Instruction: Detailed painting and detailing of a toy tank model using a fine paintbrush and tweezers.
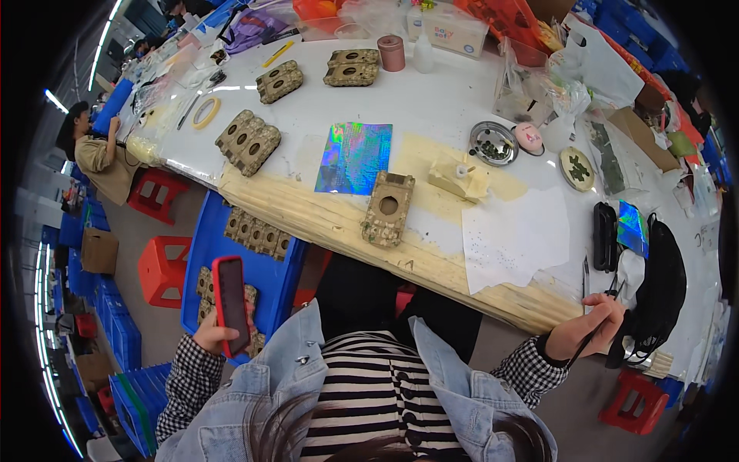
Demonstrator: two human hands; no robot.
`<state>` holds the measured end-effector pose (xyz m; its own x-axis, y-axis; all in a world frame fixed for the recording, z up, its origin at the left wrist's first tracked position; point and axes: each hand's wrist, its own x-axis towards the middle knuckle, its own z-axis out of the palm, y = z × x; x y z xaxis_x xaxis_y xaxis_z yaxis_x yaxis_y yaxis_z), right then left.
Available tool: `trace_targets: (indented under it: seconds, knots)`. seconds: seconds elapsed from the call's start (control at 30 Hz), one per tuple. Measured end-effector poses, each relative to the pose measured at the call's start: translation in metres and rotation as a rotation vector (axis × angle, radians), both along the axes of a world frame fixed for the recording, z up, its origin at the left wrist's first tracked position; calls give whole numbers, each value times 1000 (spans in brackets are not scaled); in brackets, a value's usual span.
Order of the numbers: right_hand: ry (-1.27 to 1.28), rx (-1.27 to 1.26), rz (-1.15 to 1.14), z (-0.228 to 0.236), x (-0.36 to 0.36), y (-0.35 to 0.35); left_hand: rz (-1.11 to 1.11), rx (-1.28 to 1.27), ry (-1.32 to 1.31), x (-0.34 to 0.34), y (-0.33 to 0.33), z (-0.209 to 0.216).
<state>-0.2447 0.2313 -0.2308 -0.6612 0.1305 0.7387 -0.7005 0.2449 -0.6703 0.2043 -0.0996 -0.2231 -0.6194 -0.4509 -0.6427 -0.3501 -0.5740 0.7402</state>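
While the person sits at the near edge of a long white worktable point(431, 85), wearing a denim jacket over a striped top, the left hand point(206, 337) is low at the left, fingers wrapped around a red-cased phone point(231, 303) held upright with its dark screen showing. At the right, the right hand point(593, 327) hovers at the table's edge, fingers pinched around thin dark tweezers point(591, 333) that angle down toward the wrist.

Just beyond the phone, a blue crate point(209, 239) beside the table holds tan camouflage-patterned parts point(255, 232). On the table straight ahead lies one such camouflage piece point(388, 209) with a round hole, resting on a cream foam mat point(339, 223) and touching the lower corner of a shiny holographic sheet point(354, 157). A white paper sheet point(514, 237) lies to its right.

Judging from this, fine work would go better with the phone set down, so the left hand can steady the piece while the tweezers approach.

Farther off sit a round metal dish point(493, 143), more camouflage pieces point(248, 142), and a roll of tape point(205, 112).
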Motion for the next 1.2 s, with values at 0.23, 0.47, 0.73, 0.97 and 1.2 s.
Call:
trace_targets:
  seconds: [0.23,0.47,0.73,0.97,1.2]
  knots:
    - [-42,20,32,6,1,-1,139,-147,526,-134,-48,67]
    - [-61,57,101,3,1,-1,204,-410,660,-292,-155,142]
    - [-138,114,44,5,-2,0,-100,-512,624,-466,-175,145]
    - [-176,168,35,7,-6,-1,-357,-605,486,-545,-171,148]
    - [-173,146,6,6,-7,0,-558,-604,618,-544,-133,151]
